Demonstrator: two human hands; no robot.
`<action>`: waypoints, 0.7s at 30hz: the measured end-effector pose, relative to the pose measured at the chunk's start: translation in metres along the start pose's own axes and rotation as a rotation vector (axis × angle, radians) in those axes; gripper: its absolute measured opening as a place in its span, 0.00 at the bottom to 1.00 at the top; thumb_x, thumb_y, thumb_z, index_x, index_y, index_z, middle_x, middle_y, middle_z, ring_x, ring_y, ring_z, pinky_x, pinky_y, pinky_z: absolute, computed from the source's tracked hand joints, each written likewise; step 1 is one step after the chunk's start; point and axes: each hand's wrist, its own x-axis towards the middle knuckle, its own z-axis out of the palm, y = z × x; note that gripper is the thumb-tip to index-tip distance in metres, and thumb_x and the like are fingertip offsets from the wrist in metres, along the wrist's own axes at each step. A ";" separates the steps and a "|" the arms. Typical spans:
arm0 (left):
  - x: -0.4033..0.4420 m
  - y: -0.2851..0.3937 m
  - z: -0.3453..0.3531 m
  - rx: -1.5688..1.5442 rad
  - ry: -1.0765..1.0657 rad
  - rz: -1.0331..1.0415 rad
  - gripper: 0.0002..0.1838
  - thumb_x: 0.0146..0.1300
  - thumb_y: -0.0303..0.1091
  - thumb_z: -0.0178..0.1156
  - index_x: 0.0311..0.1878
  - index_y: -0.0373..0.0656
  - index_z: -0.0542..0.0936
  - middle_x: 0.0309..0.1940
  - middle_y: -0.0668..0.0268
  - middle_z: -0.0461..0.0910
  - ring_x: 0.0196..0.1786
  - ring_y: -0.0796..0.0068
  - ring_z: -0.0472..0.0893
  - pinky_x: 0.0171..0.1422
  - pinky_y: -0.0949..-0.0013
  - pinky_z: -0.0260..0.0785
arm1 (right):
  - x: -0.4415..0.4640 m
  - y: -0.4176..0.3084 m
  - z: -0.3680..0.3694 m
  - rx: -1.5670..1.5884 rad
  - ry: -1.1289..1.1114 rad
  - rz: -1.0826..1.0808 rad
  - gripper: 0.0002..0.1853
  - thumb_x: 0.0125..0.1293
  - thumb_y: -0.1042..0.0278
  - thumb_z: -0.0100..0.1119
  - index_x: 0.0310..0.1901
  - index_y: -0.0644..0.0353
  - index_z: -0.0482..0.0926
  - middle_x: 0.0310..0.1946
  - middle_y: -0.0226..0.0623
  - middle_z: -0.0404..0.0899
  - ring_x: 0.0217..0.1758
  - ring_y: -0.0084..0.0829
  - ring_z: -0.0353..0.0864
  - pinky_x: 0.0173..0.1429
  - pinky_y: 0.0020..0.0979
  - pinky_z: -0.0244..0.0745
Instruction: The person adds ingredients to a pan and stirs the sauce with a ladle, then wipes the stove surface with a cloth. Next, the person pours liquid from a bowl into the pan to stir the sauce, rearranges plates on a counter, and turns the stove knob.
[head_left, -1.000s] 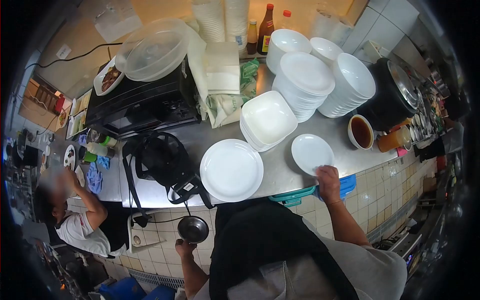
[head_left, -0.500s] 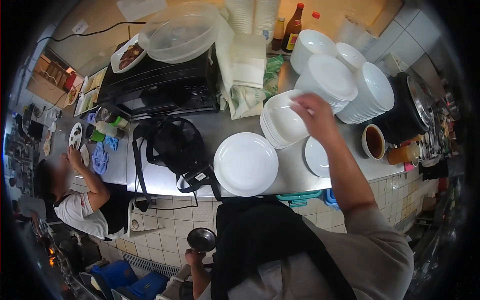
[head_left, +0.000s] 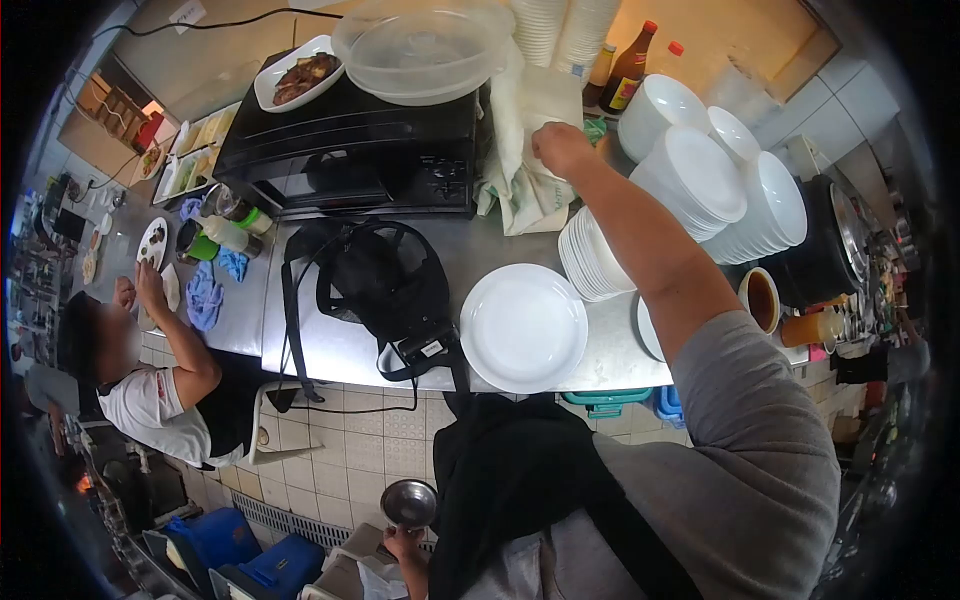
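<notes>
My left hand [head_left: 402, 542] is down below the counter, gripping the rim of a small metal bowl [head_left: 409, 502]. My right hand [head_left: 562, 150] reaches over a stack of white paper sheets [head_left: 552, 95] beside the black oven. Its fingers are curled closed at the sheets; whether one is between them is hidden. Below it lies a green-printed white plastic bag [head_left: 535, 205]. A stack of white square bowls [head_left: 590, 255] stands under my right forearm, partly covered. Near the counter's front edge is a round white plate [head_left: 524, 328].
A black oven [head_left: 350, 165] carries a dish of meat [head_left: 300, 80] and a clear plastic lid [head_left: 420, 50]. A black strapped bag [head_left: 390, 280] lies on the counter. Plate stacks [head_left: 695, 175] and a bowl of brown sauce [head_left: 760, 298] stand right. A co-worker [head_left: 165, 400] is at left.
My right hand has moved from the square bowls, up and left, to the paper sheets. My left hand still holds the metal bowl, slightly lower in view. The camera view has shifted.
</notes>
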 end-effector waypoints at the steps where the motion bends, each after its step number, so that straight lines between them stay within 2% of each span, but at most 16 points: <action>1: -0.004 -0.003 -0.001 -0.098 -0.013 0.000 0.18 0.27 0.42 0.73 0.26 0.45 0.83 0.28 0.59 0.78 0.28 0.57 0.77 0.37 0.64 0.71 | -0.002 -0.003 -0.005 0.027 -0.038 0.033 0.11 0.58 0.61 0.64 0.38 0.58 0.84 0.41 0.45 0.83 0.48 0.45 0.81 0.53 0.42 0.76; 2: -0.012 -0.006 0.000 -0.160 -0.020 -0.131 0.21 0.32 0.38 0.72 0.30 0.37 0.79 0.27 0.58 0.77 0.30 0.58 0.78 0.36 0.60 0.74 | -0.003 -0.006 -0.009 0.055 -0.074 0.067 0.11 0.57 0.62 0.64 0.38 0.58 0.84 0.41 0.45 0.83 0.48 0.45 0.81 0.53 0.42 0.76; 3: -0.016 -0.008 -0.003 -0.159 -0.023 -0.132 0.21 0.32 0.38 0.72 0.30 0.37 0.79 0.27 0.58 0.77 0.30 0.58 0.78 0.36 0.60 0.74 | -0.004 -0.007 -0.013 0.054 -0.077 0.069 0.11 0.57 0.62 0.64 0.38 0.58 0.84 0.41 0.45 0.83 0.48 0.45 0.81 0.53 0.42 0.76; 5: -0.020 -0.010 -0.006 0.613 -0.079 0.449 0.21 0.39 0.34 0.69 0.32 0.32 0.71 0.26 0.59 0.74 0.33 0.63 0.78 0.29 0.56 0.74 | -0.006 -0.005 -0.017 0.121 -0.128 0.039 0.11 0.57 0.61 0.65 0.38 0.58 0.85 0.41 0.45 0.83 0.48 0.44 0.81 0.53 0.41 0.75; 6: -0.017 -0.010 -0.007 0.614 -0.084 0.451 0.21 0.39 0.34 0.69 0.32 0.32 0.71 0.26 0.59 0.74 0.33 0.63 0.78 0.29 0.56 0.74 | -0.007 -0.003 -0.016 0.119 -0.131 0.043 0.11 0.57 0.61 0.65 0.38 0.58 0.85 0.41 0.45 0.83 0.48 0.44 0.81 0.53 0.41 0.75; 8: -0.009 0.000 -0.011 0.673 -0.089 0.613 0.19 0.44 0.32 0.64 0.28 0.33 0.63 0.25 0.63 0.70 0.30 0.70 0.76 0.24 0.58 0.72 | -0.007 0.003 -0.014 0.086 -0.111 -0.004 0.11 0.57 0.61 0.65 0.38 0.56 0.85 0.41 0.44 0.83 0.48 0.43 0.81 0.53 0.40 0.75; 9: -0.004 0.008 -0.009 0.675 -0.091 0.614 0.19 0.44 0.32 0.64 0.28 0.33 0.63 0.25 0.63 0.70 0.30 0.70 0.76 0.24 0.58 0.72 | -0.005 0.005 -0.013 0.087 -0.112 -0.003 0.11 0.57 0.61 0.65 0.38 0.56 0.85 0.41 0.44 0.83 0.48 0.43 0.81 0.53 0.40 0.75; 11: -0.005 0.072 -0.017 -0.373 -0.048 -0.235 0.19 0.43 0.30 0.64 0.26 0.33 0.62 0.24 0.62 0.70 0.25 0.70 0.74 0.24 0.62 0.71 | -0.003 0.009 -0.011 0.127 -0.165 0.017 0.10 0.57 0.61 0.65 0.39 0.55 0.84 0.42 0.42 0.83 0.48 0.42 0.81 0.53 0.40 0.75; 12: 0.006 0.068 -0.008 -0.671 -0.009 -0.359 0.18 0.43 0.27 0.62 0.26 0.34 0.60 0.23 0.62 0.68 0.22 0.70 0.72 0.22 0.62 0.68 | -0.004 0.009 -0.013 0.128 -0.166 0.019 0.10 0.57 0.61 0.65 0.39 0.55 0.84 0.42 0.42 0.83 0.48 0.42 0.81 0.53 0.40 0.75; 13: 0.015 0.068 -0.006 -0.669 -0.010 -0.358 0.18 0.43 0.27 0.62 0.26 0.34 0.60 0.23 0.62 0.68 0.22 0.70 0.72 0.22 0.62 0.68 | -0.006 0.009 -0.018 0.166 -0.180 0.015 0.10 0.58 0.62 0.64 0.39 0.55 0.84 0.42 0.42 0.83 0.48 0.42 0.81 0.53 0.39 0.75; 15: 0.029 0.057 -0.008 -0.021 0.001 0.165 0.16 0.43 0.24 0.61 0.29 0.35 0.61 0.23 0.61 0.67 0.24 0.72 0.71 0.21 0.63 0.65 | -0.009 0.011 -0.019 0.205 -0.193 0.015 0.10 0.58 0.62 0.64 0.39 0.54 0.85 0.42 0.41 0.83 0.48 0.42 0.81 0.53 0.39 0.75; 16: 0.033 0.057 -0.003 -0.340 -0.008 0.033 0.15 0.43 0.24 0.60 0.28 0.35 0.62 0.22 0.64 0.66 0.25 0.75 0.68 0.21 0.64 0.63 | -0.009 0.013 -0.017 0.204 -0.173 0.017 0.09 0.58 0.62 0.64 0.39 0.54 0.85 0.42 0.42 0.83 0.48 0.42 0.81 0.53 0.40 0.75; 17: 0.036 0.056 -0.003 -0.337 -0.009 0.038 0.15 0.43 0.24 0.60 0.28 0.35 0.62 0.22 0.64 0.66 0.25 0.75 0.68 0.21 0.64 0.63 | -0.010 0.015 -0.014 0.204 -0.153 0.019 0.09 0.58 0.62 0.64 0.38 0.54 0.85 0.41 0.42 0.83 0.48 0.43 0.81 0.53 0.40 0.75; 19: 0.043 0.058 -0.002 -0.026 -0.004 0.235 0.13 0.42 0.23 0.60 0.26 0.35 0.64 0.22 0.66 0.66 0.26 0.77 0.66 0.22 0.66 0.62 | -0.012 0.018 -0.009 0.185 -0.124 -0.002 0.09 0.58 0.62 0.62 0.38 0.54 0.85 0.41 0.42 0.83 0.48 0.43 0.81 0.53 0.41 0.75; 20: 0.043 0.060 -0.001 -0.022 -0.004 0.241 0.13 0.42 0.23 0.60 0.26 0.35 0.64 0.22 0.66 0.66 0.26 0.77 0.66 0.22 0.66 0.62 | -0.012 0.019 -0.006 0.165 -0.099 -0.029 0.08 0.59 0.62 0.61 0.37 0.54 0.85 0.40 0.42 0.83 0.48 0.43 0.81 0.53 0.41 0.75; 21: 0.041 0.060 0.002 -0.254 -0.014 0.082 0.13 0.42 0.24 0.61 0.25 0.35 0.64 0.22 0.67 0.67 0.26 0.76 0.67 0.22 0.65 0.63 | -0.012 0.021 -0.004 0.168 -0.096 -0.024 0.08 0.59 0.62 0.61 0.37 0.54 0.85 0.40 0.42 0.83 0.48 0.43 0.81 0.53 0.41 0.75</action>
